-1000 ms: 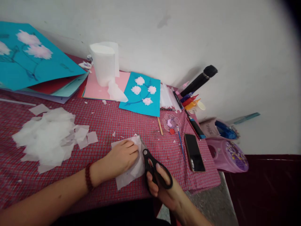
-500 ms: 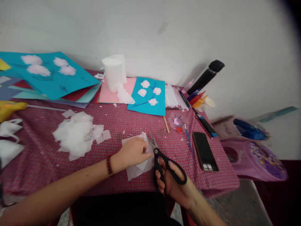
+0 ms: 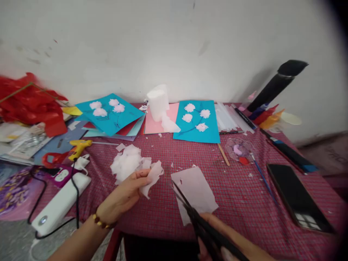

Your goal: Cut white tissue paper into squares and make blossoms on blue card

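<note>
My left hand (image 3: pixel 127 194) pinches a thin, crumpled piece of white tissue paper (image 3: pixel 154 177), lifted clear of the cloth. Just beyond it lies a heap of cut tissue pieces (image 3: pixel 126 163). My right hand (image 3: pixel 217 235) is wrapped round the black handles of a pair of scissors (image 3: pixel 190 214). The scissor blades point forward and left, slightly apart, over a flat sheet of tissue paper (image 3: pixel 199 190). Part of the right hand is cut off by the bottom edge.
A toilet paper roll (image 3: pixel 157 105) stands near the wall beside a blue card with white flowers (image 3: pixel 197 127). Another flowered blue card (image 3: pixel 108 116) lies left. A phone (image 3: pixel 296 197), paintbrush (image 3: pixel 265 177) and palette (image 3: pixel 241 148) lie right. A yellow glue gun (image 3: pixel 78 148) and white power strip (image 3: pixel 61 203) are left.
The view has swung left. My left hand has moved from the tissue sheet toward the heap, now holding a piece. The scissors stay in my right hand, lower in view.
</note>
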A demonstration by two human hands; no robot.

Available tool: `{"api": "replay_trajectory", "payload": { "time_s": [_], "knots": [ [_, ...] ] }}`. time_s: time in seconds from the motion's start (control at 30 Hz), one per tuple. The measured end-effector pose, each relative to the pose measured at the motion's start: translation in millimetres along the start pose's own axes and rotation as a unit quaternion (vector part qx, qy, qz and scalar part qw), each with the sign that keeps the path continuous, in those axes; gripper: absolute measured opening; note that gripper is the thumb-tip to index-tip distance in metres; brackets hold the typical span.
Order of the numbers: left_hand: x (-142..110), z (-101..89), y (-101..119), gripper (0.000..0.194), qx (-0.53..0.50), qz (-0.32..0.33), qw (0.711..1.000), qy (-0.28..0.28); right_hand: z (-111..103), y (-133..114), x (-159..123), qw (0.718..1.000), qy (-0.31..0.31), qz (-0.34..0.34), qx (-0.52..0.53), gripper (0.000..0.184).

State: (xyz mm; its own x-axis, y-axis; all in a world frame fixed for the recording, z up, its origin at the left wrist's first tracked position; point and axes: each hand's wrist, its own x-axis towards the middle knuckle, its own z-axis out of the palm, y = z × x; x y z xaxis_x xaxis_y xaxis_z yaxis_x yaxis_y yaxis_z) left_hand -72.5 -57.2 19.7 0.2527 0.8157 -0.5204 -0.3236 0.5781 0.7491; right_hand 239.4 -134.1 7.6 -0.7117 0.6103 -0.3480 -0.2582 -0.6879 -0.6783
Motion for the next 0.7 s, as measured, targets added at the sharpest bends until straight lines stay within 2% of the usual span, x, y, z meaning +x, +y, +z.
{"api": "replay_trajectory", "payload": {
  "time_s": [0.07,0.13,0.3,0.4,0.53,0.7],
  "knots": [
    [-6,-10.3,-3,0.024,-0.013,0.018,1.000,0.010,12,-4,19,0.994,-0.022,0.026,-0.101,0.047],
    [-10,-17.5,-3,0.025,-0.023,0.028,0.999,0.005,22,-6,38,0.987,-0.029,0.038,-0.156,0.055],
    [-21,-32.2,0,0.035,-0.037,0.027,0.999,-0.002,34,-10,76,0.985,-0.062,0.037,-0.155,0.054],
    [-27,-42.9,1,0.039,-0.048,0.022,0.998,-0.027,38,-13,92,0.986,-0.075,0.029,-0.149,0.051],
    [-34,-54.7,3,0.034,-0.023,0.011,0.998,-0.062,44,-17,107,0.985,-0.082,0.039,-0.148,0.049],
    [-34,-62.5,9,0.030,0.004,0.021,0.998,-0.063,48,-26,120,0.983,-0.084,0.048,-0.158,0.051]
  ]
}}
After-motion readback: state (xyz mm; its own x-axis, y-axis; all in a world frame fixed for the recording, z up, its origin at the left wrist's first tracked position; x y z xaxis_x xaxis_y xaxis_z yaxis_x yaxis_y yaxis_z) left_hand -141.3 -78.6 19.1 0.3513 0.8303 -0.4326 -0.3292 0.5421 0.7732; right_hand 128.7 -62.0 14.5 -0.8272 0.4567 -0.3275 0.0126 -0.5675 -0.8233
